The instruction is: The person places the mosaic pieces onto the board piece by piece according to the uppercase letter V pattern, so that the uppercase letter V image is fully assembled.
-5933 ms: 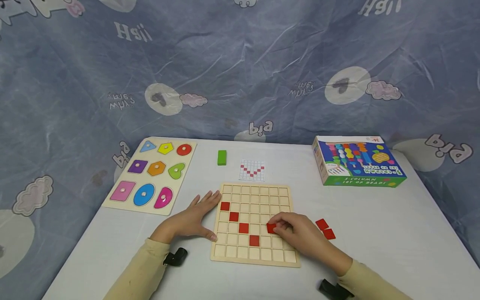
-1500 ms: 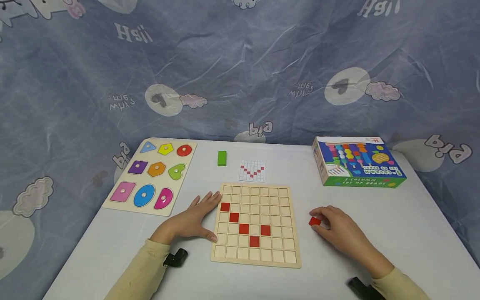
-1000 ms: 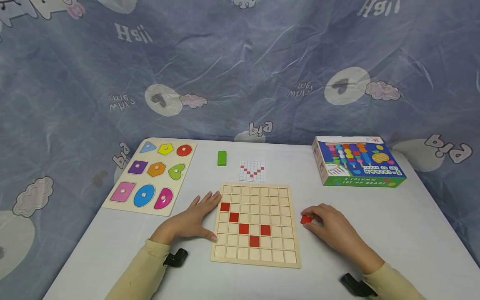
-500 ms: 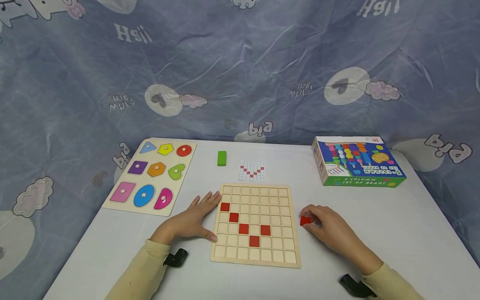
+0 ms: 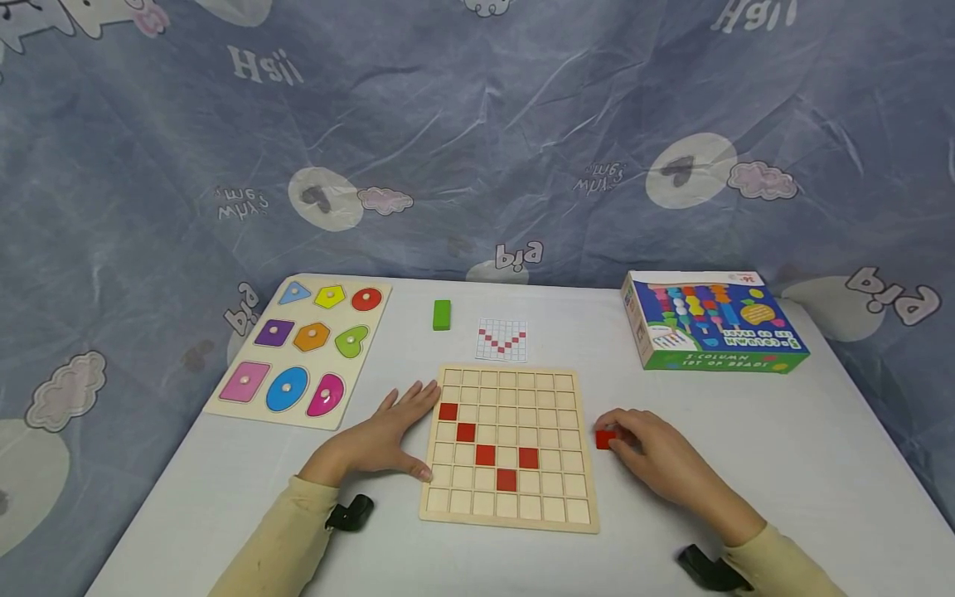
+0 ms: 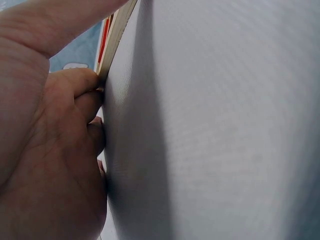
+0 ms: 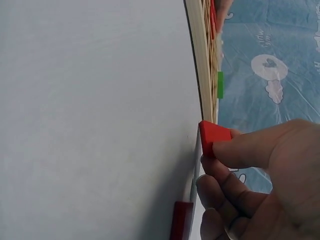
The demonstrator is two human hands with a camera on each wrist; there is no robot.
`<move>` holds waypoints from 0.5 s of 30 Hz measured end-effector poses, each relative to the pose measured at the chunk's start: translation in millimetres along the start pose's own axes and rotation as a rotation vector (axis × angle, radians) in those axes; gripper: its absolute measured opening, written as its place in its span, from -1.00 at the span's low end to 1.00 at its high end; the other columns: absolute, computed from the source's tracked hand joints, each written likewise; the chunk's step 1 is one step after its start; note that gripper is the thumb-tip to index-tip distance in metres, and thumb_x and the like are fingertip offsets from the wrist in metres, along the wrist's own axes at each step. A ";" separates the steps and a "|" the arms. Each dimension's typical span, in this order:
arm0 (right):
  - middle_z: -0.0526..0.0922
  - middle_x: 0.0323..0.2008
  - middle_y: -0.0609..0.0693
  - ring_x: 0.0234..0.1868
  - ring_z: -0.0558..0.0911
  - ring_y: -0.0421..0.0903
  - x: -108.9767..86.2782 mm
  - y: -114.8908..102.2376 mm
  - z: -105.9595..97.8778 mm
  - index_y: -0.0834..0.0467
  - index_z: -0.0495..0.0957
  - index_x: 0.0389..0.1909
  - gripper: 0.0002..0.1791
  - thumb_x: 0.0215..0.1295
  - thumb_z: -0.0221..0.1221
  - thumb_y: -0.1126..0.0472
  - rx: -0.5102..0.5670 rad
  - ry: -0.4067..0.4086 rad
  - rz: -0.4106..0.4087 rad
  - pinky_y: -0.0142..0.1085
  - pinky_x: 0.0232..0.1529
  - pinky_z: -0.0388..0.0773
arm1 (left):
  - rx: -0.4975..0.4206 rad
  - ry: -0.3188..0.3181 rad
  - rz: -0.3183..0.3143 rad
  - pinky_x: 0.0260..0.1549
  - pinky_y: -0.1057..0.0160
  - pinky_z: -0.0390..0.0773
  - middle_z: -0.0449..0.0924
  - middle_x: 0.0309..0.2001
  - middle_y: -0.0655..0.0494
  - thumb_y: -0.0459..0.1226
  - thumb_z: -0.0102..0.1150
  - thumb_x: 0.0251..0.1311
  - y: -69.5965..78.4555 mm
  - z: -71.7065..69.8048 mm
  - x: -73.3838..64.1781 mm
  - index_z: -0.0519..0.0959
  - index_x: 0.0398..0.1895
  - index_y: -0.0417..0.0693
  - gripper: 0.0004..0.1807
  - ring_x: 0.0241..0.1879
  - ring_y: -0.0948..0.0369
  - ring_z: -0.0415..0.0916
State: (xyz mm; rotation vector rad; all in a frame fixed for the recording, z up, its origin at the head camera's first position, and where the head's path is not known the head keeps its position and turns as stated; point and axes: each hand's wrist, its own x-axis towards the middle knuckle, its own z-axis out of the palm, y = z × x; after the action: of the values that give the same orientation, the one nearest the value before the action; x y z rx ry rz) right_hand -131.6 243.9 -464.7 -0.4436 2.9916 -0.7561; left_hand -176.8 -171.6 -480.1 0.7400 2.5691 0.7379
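Note:
A wooden grid board [image 5: 515, 524] lies on the table, with several red square tiles [image 5: 485, 455] in its cells forming a slanted line that turns upward. My left hand [image 5: 373, 439] rests at the board's left edge, fingers spread, thumb and fingertips touching the frame. Right of the board, my right hand [image 5: 660, 456] pinches a red square tile [image 5: 605, 440] between thumb and fingers. The right wrist view shows this held tile [image 7: 214, 136] close to the tabletop, and another red tile [image 7: 181, 220] lying on the table near the curled fingers.
Behind the board lies a small pattern card [image 5: 501, 340] with a red V of squares, beside a green block [image 5: 442, 315]. A shape puzzle board [image 5: 321, 315] is at the left. A colourful box [image 5: 716, 322] stands at the back right.
Since the oldest frame, a red tile has come to rest in the board and my right hand has moved right and taken another. Lately it has shifted slightly left. The left hand stays still.

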 end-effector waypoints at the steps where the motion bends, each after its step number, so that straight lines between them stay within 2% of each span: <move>1: 0.59 -0.28 -0.23 -0.24 0.49 -0.18 0.0 0.0 -0.4 -0.05 0.66 -0.05 -0.71 0.28 0.34 0.33 0.006 0.001 -0.002 -0.18 -0.20 0.54 | 0.000 0.000 -0.001 0.56 -0.09 -0.35 -0.16 0.65 0.11 0.11 0.65 -0.24 0.0 0.1 0.0 -0.06 0.66 -0.02 0.42 0.63 0.07 -0.34; 8: 0.56 -0.36 -0.22 -0.31 0.49 -0.20 1.9 -1.7 -3.1 -0.04 0.66 -0.03 -0.72 0.31 0.33 0.32 0.077 0.020 0.010 -0.32 -0.32 0.52 | 0.003 -0.001 -0.008 0.56 -0.09 -0.35 -0.16 0.65 0.11 0.11 0.65 -0.24 0.0 0.4 0.3 -0.06 0.66 -0.01 0.42 0.63 0.07 -0.34; 15: 0.67 -0.21 -0.22 -0.32 0.52 -0.21 2.4 -4.9 -0.3 -0.07 0.69 -0.04 -0.72 0.33 0.31 0.33 0.128 0.063 -0.012 -0.37 -0.33 0.53 | 0.005 -0.001 -0.015 0.56 -0.07 -0.35 -0.16 0.65 0.12 0.11 0.65 -0.24 0.7 -0.4 0.2 -0.06 0.66 0.00 0.42 0.63 0.08 -0.35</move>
State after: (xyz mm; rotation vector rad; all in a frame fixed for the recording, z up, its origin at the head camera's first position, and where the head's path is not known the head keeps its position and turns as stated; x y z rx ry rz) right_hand -132.6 239.2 -462.0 -0.4400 2.9767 -0.9733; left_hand -176.8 -171.2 -479.4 0.7217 2.5738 0.7273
